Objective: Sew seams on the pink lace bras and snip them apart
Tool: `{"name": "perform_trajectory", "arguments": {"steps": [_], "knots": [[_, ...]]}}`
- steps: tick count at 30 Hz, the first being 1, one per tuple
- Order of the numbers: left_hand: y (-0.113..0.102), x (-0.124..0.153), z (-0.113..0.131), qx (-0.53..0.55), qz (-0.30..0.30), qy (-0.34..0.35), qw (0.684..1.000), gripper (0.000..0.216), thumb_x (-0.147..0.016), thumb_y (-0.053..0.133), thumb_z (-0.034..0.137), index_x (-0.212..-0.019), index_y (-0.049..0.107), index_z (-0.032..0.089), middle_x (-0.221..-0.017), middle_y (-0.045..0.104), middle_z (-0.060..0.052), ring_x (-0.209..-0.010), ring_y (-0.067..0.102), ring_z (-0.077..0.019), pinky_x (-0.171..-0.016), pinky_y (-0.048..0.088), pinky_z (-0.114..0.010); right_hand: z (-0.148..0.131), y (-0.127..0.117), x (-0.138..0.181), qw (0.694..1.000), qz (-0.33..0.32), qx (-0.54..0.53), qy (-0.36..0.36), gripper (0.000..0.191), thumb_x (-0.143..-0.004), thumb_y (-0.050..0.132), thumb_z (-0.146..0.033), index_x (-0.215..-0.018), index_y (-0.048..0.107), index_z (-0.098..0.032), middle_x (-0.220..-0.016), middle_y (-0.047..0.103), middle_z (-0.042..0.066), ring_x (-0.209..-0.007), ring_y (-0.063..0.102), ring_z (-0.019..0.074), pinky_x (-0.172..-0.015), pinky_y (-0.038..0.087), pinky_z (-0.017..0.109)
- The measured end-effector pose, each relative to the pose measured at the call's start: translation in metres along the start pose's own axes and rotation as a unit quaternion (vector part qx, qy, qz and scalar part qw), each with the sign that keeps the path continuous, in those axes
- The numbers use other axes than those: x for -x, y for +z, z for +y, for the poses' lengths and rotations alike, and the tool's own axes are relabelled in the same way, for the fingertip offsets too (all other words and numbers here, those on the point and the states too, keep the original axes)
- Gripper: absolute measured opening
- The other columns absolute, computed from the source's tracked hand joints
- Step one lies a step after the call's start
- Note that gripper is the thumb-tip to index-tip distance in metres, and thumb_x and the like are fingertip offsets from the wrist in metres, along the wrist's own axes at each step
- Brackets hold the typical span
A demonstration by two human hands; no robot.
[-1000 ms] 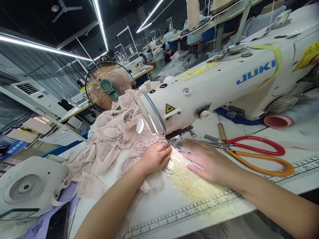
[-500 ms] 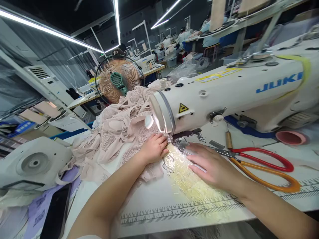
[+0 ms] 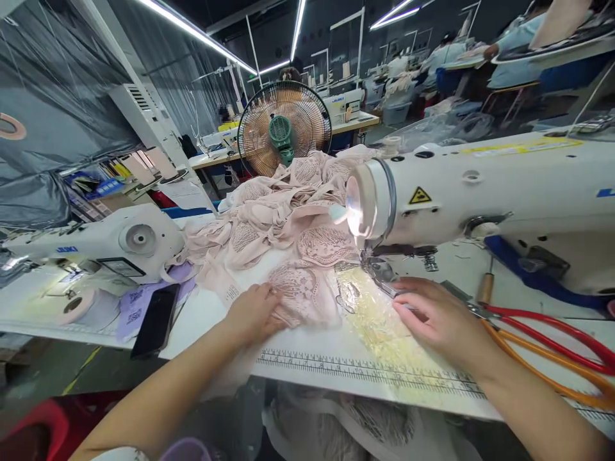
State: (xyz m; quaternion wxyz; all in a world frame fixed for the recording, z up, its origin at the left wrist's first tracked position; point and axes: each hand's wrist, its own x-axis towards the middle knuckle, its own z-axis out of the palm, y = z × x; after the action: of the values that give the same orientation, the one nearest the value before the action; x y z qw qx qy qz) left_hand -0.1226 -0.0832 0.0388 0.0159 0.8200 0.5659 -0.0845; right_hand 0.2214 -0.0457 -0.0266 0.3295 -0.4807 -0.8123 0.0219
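The sheer pinkish-beige lace piece [image 3: 300,288], scalloped and openwork, lies flat just left of the needle area of the smooth, rounded sewing machine [image 3: 432,186]. The left hand [image 3: 254,310] rests at its near edge, fingers curled; whether they pinch it, I cannot tell. The right hand [image 3: 432,314] grasps a slim metal tool [image 3: 388,291] beside crinkled, glossy film [image 3: 375,314]. Smooth white worktop [image 3: 307,342] shows between lace and ruler-marked front edge; scissors [image 3: 552,318] crowd the right.

Lace cloth [image 3: 298,288], matt; hand tool [image 3: 388,290], metal; sewing machine [image 3: 444,186], smooth.
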Motion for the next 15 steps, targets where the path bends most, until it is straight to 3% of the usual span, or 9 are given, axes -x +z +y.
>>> {"name": "perform_trajectory", "arguments": {"steps": [2,4,6,8,10,12,15], "knots": [[-0.011,0.006,0.014,0.030,-0.053,0.057,0.997,0.039,-0.083,0.059,0.043,-0.112,0.063,0.017,-0.113,0.061,-0.013,-0.086,0.064,-0.0241,-0.069,0.050,-0.033,-0.002,0.000,0.000,1.000,0.009,0.004,0.006,0.029,-0.088,0.044,-0.036,-0.074,0.066,-0.024,-0.102,0.067,0.008,-0.102,0.060,0.0295,-0.073,0.056,0.042],[-0.027,0.002,0.033,0.095,-0.101,0.175,0.975,0.025,-0.086,0.057,0.040,-0.096,0.067,0.018,-0.091,0.066,-0.006,-0.074,0.063,-0.0177,-0.060,0.046,-0.026,-0.005,0.001,0.000,1.000,0.022,0.010,0.007,0.029,-0.088,0.043,-0.035,-0.073,0.065,-0.024,-0.100,0.068,0.008,-0.100,0.060,0.0292,-0.077,0.054,0.044],[-0.041,-0.011,0.054,0.160,-0.072,0.257,0.950,0.022,-0.091,0.051,0.034,-0.099,0.065,0.019,-0.085,0.068,-0.003,-0.076,0.062,-0.0151,-0.064,0.045,-0.024,-0.007,0.003,0.000,0.999,0.038,0.019,0.008,0.028,-0.087,0.043,-0.035,-0.072,0.064,-0.023,-0.099,0.067,0.009,-0.100,0.060,0.0291,-0.082,0.052,0.047],[-0.046,-0.035,0.074,0.135,-0.017,0.280,0.950,0.021,-0.091,0.050,0.029,-0.099,0.064,0.017,-0.097,0.067,-0.007,-0.090,0.062,-0.0190,-0.074,0.046,-0.028,-0.007,0.005,0.000,0.998,0.057,0.029,0.008,0.027,-0.086,0.044,-0.034,-0.073,0.064,-0.023,-0.099,0.067,0.010,-0.099,0.060,0.0293,-0.085,0.050,0.048],[-0.043,-0.064,0.088,0.079,-0.036,0.300,0.950,0.031,-0.082,0.063,0.029,-0.109,0.061,0.013,-0.109,0.063,-0.014,-0.100,0.058,-0.0268,-0.081,0.044,-0.035,-0.006,0.005,0.000,0.996,0.075,0.041,0.005,0.026,-0.087,0.044,-0.033,-0.075,0.064,-0.022,-0.098,0.067,0.010,-0.099,0.060,0.0283,-0.087,0.050,0.047],[-0.037,-0.092,0.093,0.076,-0.078,0.276,0.955,0.025,-0.071,0.069,0.022,-0.093,0.063,0.010,-0.094,0.064,-0.015,-0.090,0.059,-0.0286,-0.075,0.044,-0.036,-0.006,0.003,0.001,0.994,0.093,0.052,0.001,0.026,-0.089,0.043,-0.032,-0.076,0.063,-0.022,-0.097,0.067,0.010,-0.098,0.060,0.0268,-0.088,0.050,0.045],[-0.029,-0.120,0.082,0.128,-0.097,0.282,0.946,0.010,-0.071,0.066,0.017,-0.071,0.057,0.014,-0.074,0.061,-0.004,-0.069,0.056,-0.0174,-0.063,0.042,-0.027,-0.011,0.000,0.009,0.991,0.115,0.069,0.004,0.026,-0.090,0.042,-0.033,-0.078,0.062,-0.022,-0.095,0.067,0.009,-0.095,0.062,0.0259,-0.085,0.051,0.044]]}}
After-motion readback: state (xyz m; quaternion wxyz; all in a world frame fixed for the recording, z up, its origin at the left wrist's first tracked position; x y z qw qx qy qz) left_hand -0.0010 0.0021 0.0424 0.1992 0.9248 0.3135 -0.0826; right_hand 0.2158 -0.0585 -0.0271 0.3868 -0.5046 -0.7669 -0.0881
